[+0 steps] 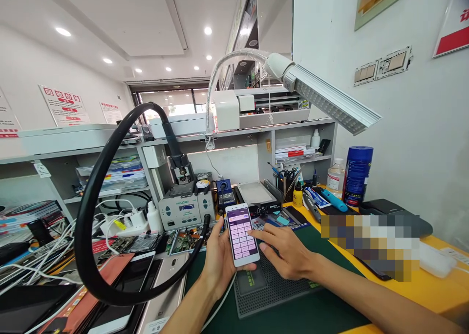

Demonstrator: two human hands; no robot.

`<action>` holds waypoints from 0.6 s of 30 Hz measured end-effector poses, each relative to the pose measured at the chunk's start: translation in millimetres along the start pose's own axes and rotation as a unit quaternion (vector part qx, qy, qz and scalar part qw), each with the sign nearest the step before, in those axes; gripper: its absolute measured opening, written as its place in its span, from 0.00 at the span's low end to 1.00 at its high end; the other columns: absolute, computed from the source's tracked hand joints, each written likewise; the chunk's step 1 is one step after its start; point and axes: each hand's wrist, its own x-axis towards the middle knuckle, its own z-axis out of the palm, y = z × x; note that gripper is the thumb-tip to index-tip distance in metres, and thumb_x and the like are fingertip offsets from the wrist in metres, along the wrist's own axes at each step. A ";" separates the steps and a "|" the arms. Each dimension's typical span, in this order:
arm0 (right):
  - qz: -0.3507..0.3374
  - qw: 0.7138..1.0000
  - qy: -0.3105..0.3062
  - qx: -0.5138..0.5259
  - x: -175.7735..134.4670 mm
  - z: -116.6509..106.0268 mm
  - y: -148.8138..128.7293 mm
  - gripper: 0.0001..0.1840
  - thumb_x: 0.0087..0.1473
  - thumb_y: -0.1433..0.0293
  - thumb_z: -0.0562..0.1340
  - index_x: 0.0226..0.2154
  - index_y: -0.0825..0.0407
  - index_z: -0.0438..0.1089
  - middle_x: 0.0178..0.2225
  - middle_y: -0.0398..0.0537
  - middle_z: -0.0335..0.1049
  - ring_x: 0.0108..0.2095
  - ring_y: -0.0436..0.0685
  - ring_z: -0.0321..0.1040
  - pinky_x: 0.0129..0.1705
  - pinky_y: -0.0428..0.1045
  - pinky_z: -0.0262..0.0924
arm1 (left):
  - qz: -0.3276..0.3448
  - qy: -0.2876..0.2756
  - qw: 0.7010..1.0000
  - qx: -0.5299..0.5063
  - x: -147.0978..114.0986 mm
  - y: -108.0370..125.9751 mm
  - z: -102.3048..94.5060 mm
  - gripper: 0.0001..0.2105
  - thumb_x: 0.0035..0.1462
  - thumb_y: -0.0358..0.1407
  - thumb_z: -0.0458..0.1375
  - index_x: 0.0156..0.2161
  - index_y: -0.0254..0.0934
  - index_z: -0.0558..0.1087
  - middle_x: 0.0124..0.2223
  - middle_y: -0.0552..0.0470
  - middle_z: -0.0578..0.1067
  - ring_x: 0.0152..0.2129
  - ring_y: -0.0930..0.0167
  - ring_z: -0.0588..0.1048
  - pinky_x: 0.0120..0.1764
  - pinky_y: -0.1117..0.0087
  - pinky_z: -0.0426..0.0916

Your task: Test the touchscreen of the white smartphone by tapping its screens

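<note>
My left hand (216,258) holds a white smartphone (243,241) upright, its fingers wrapped behind the case. The lit screen shows a grid of pink buttons under a dark purple top band. My right hand (284,248) has its index finger stretched out to the screen's right side; whether the tip touches the glass I cannot tell. It grips nothing, and its other fingers are partly bent. From below the phone a white cable (224,297) runs down to the lower edge. Under both hands lies a grey perforated work mat (271,295) on a dark green sheet (330,280).
A thick black hose (86,216) loops at left from a grey soldering station (186,208). Several phones, including a silver one (166,285), lie at lower left. An LED lamp (330,97) hangs above. At right stand a blue can (357,175) and a tool holder (287,185).
</note>
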 end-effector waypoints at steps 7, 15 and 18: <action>-0.001 0.999 0.033 0.014 -1.6 3.1 5.4 0.20 0.65 0.70 0.50 0.56 0.53 0.67 0.34 0.50 0.68 0.32 0.56 0.65 0.31 0.50 0.52 | -0.003 0.000 1.000 -0.002 -0.6 1.7 3.7 0.30 0.62 0.57 0.50 0.59 0.37 0.69 0.44 0.41 0.78 0.35 0.61 0.79 0.31 0.63 0.77; 0.001 0.998 0.056 0.032 -0.7 3.2 4.6 0.20 0.65 0.70 0.51 0.56 0.54 0.66 0.32 0.49 0.68 0.29 0.55 0.63 0.29 0.50 0.53 | 0.001 -0.005 1.000 0.010 -0.7 2.5 0.8 0.32 0.61 0.58 0.50 0.57 0.33 0.71 0.44 0.39 0.77 0.35 0.58 0.78 0.31 0.57 0.77; -0.012 0.997 0.070 0.039 -0.3 1.7 1.0 0.20 0.64 0.71 0.51 0.56 0.54 0.66 0.32 0.49 0.68 0.29 0.55 0.63 0.28 0.50 0.52 | 0.007 -0.028 1.000 -0.004 -2.2 5.2 2.2 0.32 0.62 0.58 0.49 0.57 0.32 0.71 0.46 0.38 0.76 0.35 0.58 0.78 0.31 0.56 0.78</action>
